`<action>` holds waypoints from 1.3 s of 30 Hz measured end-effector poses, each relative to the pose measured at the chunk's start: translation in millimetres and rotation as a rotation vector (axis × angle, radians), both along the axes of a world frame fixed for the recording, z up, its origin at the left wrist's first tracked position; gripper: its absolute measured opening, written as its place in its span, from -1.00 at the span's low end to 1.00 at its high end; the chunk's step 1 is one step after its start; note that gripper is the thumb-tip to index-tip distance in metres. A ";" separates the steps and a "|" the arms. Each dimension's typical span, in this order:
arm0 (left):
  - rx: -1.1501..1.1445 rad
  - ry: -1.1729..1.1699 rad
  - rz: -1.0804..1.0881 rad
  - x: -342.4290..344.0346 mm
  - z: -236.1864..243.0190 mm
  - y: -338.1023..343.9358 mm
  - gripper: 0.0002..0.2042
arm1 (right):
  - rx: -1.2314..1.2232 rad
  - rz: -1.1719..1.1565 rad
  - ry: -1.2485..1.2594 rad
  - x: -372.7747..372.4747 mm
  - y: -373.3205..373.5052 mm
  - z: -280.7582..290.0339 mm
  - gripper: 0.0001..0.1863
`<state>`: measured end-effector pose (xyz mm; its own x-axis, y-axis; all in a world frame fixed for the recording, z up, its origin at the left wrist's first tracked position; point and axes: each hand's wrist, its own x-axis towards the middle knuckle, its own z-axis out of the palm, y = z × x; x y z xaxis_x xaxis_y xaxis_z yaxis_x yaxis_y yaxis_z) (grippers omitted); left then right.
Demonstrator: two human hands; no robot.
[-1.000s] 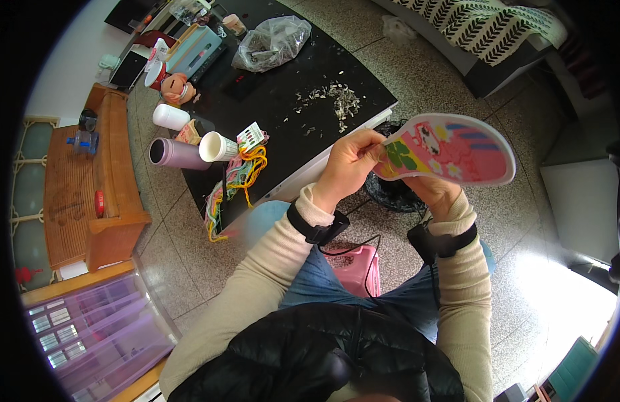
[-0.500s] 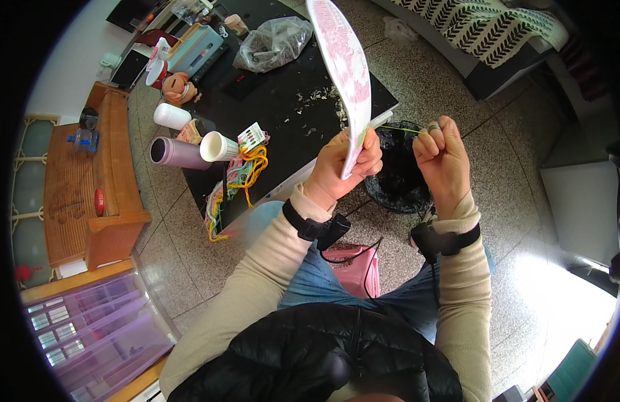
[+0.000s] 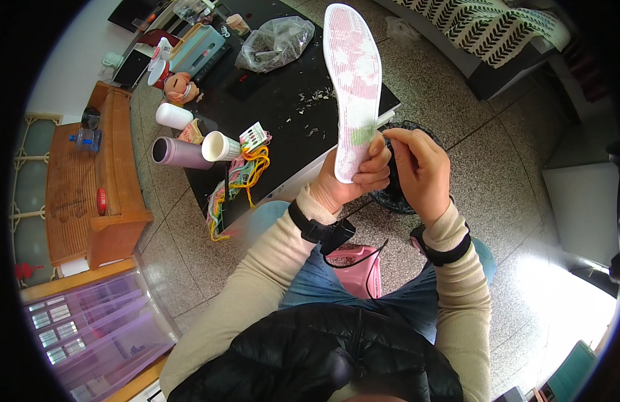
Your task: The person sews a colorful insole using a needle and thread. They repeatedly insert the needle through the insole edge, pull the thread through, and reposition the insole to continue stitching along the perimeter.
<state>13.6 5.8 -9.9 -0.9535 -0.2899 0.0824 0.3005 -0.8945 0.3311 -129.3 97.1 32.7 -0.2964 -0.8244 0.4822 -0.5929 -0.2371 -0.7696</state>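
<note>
A white insole (image 3: pixel 355 70), stitched in pink with a green patch near its lower part, stands up in front of me with its patterned face toward me. My left hand (image 3: pixel 361 173) is closed round its narrow lower end. Close beside its right edge, my right hand (image 3: pixel 422 173) has thumb and forefinger pinched together. Whatever sits between those fingertips is too small to make out. Skeins of embroidery thread (image 3: pixel 241 175) in yellow, green and pink hang over the table's near edge, below a small pattern card (image 3: pixel 254 137).
On the black table (image 3: pixel 276 107) are a paper cup (image 3: pixel 220 146), a purple tumbler (image 3: pixel 179 153), a white bottle (image 3: pixel 174 116), a clear plastic bag (image 3: pixel 275 43) and scattered scraps (image 3: pixel 315 99). Behind my hands stands a black-lined bin (image 3: pixel 390 199). A pink container (image 3: pixel 355 271) sits between my legs.
The insole has turned from nearly edge-on to face me. My right hand has moved left, up to the insole's edge; the light green thread stretched between them no longer shows.
</note>
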 end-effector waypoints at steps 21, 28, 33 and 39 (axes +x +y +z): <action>-0.041 -0.059 -0.039 1.5 -1.8 1.0 -0.70 | -0.002 -0.068 0.231 -0.3 1.2 4.3 -0.84; -0.069 -0.123 -0.009 1.7 -7.1 0.5 -0.74 | -0.049 -0.049 0.368 -8.5 1.6 4.4 -0.84; -0.409 -0.452 0.206 -0.4 -3.2 8.0 -0.77 | 0.084 -0.046 0.086 -6.7 -0.8 -17.4 -0.85; -0.821 -0.585 0.529 -8.2 -13.0 14.2 -0.78 | 0.107 0.073 -0.268 -11.9 -0.8 -54.0 -0.72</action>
<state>5.3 20.0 -22.9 -0.6824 -0.7308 0.0156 0.1823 -0.1495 0.9718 -141.3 96.3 -21.3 -0.3397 -0.8902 0.3035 -0.3494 -0.1802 -0.9195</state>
